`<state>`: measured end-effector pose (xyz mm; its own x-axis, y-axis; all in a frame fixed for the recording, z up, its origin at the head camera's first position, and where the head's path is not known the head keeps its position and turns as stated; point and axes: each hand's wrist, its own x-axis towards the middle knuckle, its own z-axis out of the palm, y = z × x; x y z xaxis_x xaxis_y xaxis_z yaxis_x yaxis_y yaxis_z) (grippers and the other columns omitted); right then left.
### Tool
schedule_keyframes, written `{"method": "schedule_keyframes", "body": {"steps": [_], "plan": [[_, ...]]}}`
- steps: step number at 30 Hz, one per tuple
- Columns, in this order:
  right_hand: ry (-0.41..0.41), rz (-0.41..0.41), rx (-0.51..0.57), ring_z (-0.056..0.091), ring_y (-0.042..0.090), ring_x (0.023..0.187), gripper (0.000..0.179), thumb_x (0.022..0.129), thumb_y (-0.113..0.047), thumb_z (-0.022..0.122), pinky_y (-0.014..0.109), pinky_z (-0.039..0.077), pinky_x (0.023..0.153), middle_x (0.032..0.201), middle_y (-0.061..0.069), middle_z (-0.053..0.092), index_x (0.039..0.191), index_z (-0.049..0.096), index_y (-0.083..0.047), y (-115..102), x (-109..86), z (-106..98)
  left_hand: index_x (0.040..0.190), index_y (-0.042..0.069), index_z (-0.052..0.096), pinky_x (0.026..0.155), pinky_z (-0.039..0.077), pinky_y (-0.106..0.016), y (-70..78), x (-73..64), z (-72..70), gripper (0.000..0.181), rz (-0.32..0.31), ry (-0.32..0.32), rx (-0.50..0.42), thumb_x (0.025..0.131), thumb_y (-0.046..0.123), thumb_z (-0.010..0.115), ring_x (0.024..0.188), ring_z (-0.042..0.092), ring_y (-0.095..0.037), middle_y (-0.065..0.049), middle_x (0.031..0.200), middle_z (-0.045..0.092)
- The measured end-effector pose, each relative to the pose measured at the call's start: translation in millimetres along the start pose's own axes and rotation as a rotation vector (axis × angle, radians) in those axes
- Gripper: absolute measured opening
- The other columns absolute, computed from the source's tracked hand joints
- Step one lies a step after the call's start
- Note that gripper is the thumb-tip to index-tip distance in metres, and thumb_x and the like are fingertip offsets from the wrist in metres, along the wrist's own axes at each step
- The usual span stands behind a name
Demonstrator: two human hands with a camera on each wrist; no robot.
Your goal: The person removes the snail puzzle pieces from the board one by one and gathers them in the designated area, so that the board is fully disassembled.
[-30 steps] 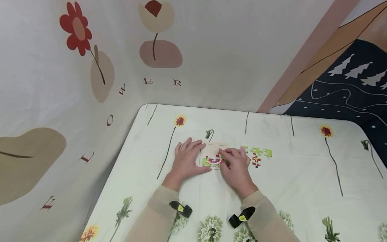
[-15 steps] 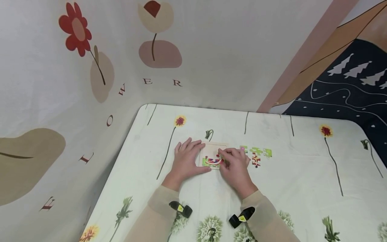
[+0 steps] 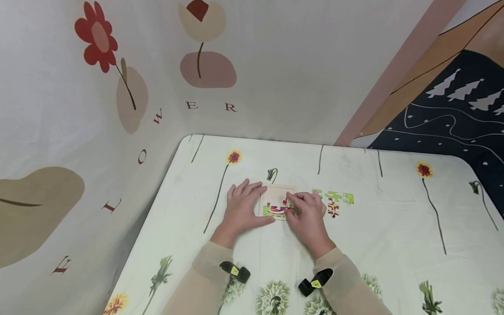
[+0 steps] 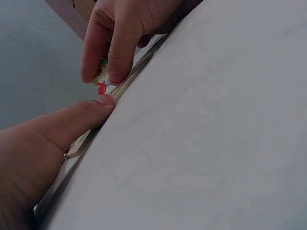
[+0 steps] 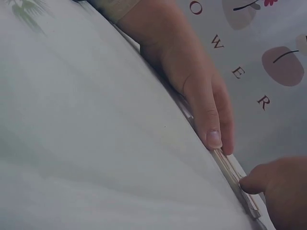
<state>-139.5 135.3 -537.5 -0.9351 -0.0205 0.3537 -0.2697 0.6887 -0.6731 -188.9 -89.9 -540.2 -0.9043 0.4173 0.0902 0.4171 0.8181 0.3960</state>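
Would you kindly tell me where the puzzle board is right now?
In the head view, the puzzle board lies on the table between the left hand and the right hand, to the left of the loose puzzle pieces.

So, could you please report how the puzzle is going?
Left hand against puzzle board. Right hand pinching a piece at it. Loose pieces beside board, not in the way.

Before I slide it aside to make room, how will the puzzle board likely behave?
The puzzle board looks stiff: its edges run straight. Lying flat, it would probably slide rather than tip. It appears thin, so likely light.
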Motion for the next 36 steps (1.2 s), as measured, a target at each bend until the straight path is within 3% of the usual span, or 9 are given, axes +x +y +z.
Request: {"method": "schedule_keyframes", "body": {"steps": [11, 15, 22, 30, 36], "plan": [[0.044, 0.023, -0.013, 0.047, 0.043, 0.138, 0.039, 0.085, -0.009, 0.090, 0.070, 0.018, 0.113, 0.117, 0.004, 0.071, 0.122, 0.080, -0.012, 4.4, -3.8, -4.6, 0.156, 0.022, 0.056, 0.124, 0.012, -0.066, -1.2, 0.9, -1.3, 0.097, -0.003, -0.010, -0.003, 0.078, 0.073, 0.082, 0.159, 0.024, -0.033, 0.002, 0.165, 0.045], [0.045, 0.022, -0.006, 0.049, 0.040, 0.137, 0.044, 0.085, -0.019, 0.093, 0.067, 0.019, 0.114, 0.118, 0.003, 0.071, 0.126, 0.079, -0.011, 5.7, -5.3, -8.2, 0.157, 0.022, 0.055, 0.124, 0.011, -0.065, -1.1, 1.0, -2.2, 0.097, -0.010, -0.022, -0.003, 0.078, 0.073, 0.082, 0.160, 0.023, -0.032, 0.002, 0.166, 0.044], [0.059, 0.014, -0.013, 0.052, 0.037, 0.134, 0.042, 0.085, -0.017, 0.092, 0.067, 0.021, 0.113, 0.115, 0.002, 0.071, 0.125, 0.079, -0.010, 11.2, -8.8, -12.8, 0.156, 0.022, 0.056, 0.124, 0.012, -0.066, -0.3, -0.6, -2.7, 0.097, -0.011, -0.020, 0.003, 0.078, 0.073, 0.082, 0.159, 0.025, -0.033, 0.001, 0.165, 0.045], [0.103, -0.059, -0.183, 0.053, 0.036, 0.127, 0.035, 0.090, -0.022, 0.086, 0.064, 0.026, 0.103, 0.129, 0.013, 0.073, 0.122, 0.079, -0.010, 18.3, -15.0, -24.7, 0.156, 0.022, 0.056, 0.124, 0.013, -0.066, 0.6, 0.0, -1.0, 0.097, -0.014, -0.017, -0.002, 0.078, 0.072, 0.083, 0.159, 0.025, -0.033, 0.002, 0.165, 0.045], [0.094, 0.010, -0.186, 0.052, 0.036, 0.123, 0.048, 0.094, -0.026, 0.083, 0.065, 0.025, 0.103, 0.136, 0.011, 0.071, 0.139, 0.072, -0.013, 28.6, -23.3, -40.3, 0.157, 0.022, 0.055, 0.124, 0.010, -0.065, 1.0, -0.1, -1.2, 0.097, -0.016, -0.024, -0.020, 0.078, 0.071, 0.084, 0.160, 0.022, -0.032, 0.002, 0.166, 0.043]]}}
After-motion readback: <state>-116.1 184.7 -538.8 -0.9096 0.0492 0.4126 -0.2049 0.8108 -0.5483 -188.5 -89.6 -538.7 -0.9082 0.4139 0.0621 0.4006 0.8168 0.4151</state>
